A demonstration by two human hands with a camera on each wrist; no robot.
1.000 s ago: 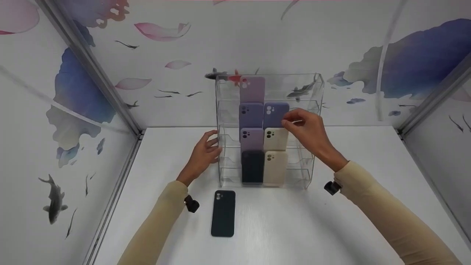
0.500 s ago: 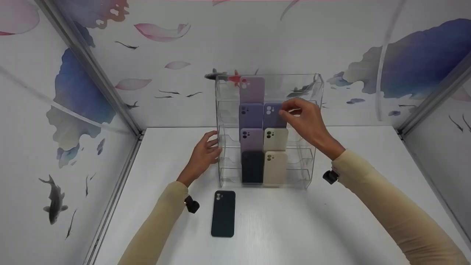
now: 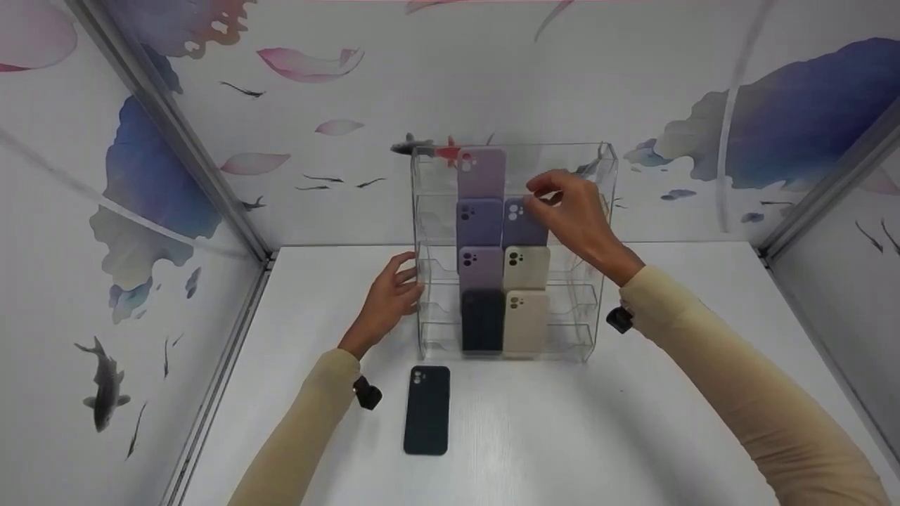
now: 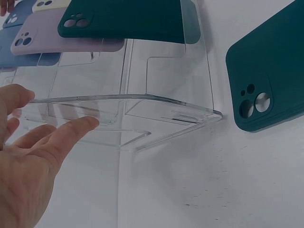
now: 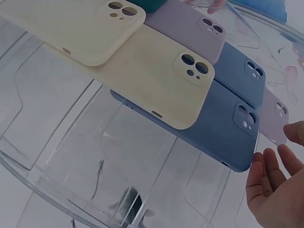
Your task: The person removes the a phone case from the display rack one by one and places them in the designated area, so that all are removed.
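Observation:
A clear tiered rack (image 3: 571, 309) holds two columns of phone cases. My left hand (image 3: 387, 299) rests at its left side; in the left wrist view the thumb lies at the panel's edge and an extended finger touches the side. My right hand (image 3: 573, 211) is at the top corner of the blue phone case (image 5: 223, 123) in the right column. Its thumb and fingers stand apart with nothing between them, fingertips right beside that corner. Below the blue case are two cream cases (image 3: 526, 322). A dark green phone case (image 3: 427, 411) lies flat on the table before the rack.
In the left column stand a pink case (image 3: 481, 172), another blue case (image 3: 479, 223), a lilac case (image 3: 481, 270) and a dark green case at the bottom. Patterned panels enclose the white table (image 3: 534, 436) at the back and sides.
My right hand has moved up and left along the blue case to its top corner, and its fingers have parted from the case. My left hand and the cases stay in place.

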